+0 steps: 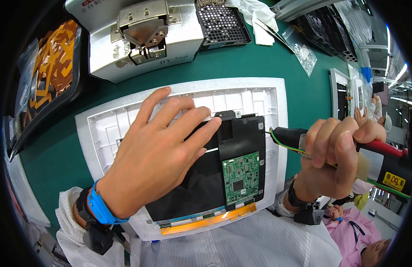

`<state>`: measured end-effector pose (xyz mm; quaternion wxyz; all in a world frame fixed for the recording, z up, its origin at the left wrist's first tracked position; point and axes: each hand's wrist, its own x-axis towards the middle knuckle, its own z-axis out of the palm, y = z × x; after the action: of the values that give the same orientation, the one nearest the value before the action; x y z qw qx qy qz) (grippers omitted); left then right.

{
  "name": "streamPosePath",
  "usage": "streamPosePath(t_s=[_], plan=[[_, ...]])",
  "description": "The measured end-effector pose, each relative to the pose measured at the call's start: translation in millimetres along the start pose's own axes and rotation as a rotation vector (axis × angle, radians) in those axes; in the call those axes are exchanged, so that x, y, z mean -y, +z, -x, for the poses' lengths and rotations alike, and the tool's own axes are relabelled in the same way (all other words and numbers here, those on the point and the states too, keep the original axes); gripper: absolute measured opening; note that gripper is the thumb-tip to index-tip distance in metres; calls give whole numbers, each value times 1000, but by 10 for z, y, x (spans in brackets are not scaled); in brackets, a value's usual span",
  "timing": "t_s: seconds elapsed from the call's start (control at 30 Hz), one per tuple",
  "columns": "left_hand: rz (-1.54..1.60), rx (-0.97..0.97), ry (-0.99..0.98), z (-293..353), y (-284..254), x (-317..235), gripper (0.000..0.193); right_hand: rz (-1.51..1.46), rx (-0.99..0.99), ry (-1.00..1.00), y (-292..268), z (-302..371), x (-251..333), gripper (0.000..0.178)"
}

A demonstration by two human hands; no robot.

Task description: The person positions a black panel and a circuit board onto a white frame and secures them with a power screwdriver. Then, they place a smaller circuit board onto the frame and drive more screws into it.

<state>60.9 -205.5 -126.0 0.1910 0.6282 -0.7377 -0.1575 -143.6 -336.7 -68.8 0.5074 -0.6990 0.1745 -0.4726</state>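
A white plastic housing with a pale raised rim [279, 95] lies before me, tilted slightly. Inside it sits a black panel [183, 196] carrying a green circuit board [241, 173], with an orange ribbon strip [210, 219] along its near edge. My left hand [154, 149] is spread over the panel and housing, fingers apart, fingertips near the panel's upper edge; it covers part of both. In my right hand [330, 153] is a black and red electric screwdriver [288, 137] with a green-yellow wire along it. Its tip points left at the panel's right edge, near a metal tab.
Beyond the housing stands a silver screw feeder [99, 55]. Beside it is a black perforated tray [221, 26]. A black bin of orange flex pieces [57, 62] is at left. Tweezers [272, 31], a clear bag [306, 60] and another white housing [337, 93] lie right. Other people sit at right.
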Motion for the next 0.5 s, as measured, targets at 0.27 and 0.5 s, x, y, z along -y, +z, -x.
streamPosePath(t_s=[0.27,0.5], plan=[[6,-1,15,-33,-7,31,55,-51,-33,47,-97,19,-28,28],[2,-46,42,61,56,73,50,-103,79,18,-36,-24,-28,27]])
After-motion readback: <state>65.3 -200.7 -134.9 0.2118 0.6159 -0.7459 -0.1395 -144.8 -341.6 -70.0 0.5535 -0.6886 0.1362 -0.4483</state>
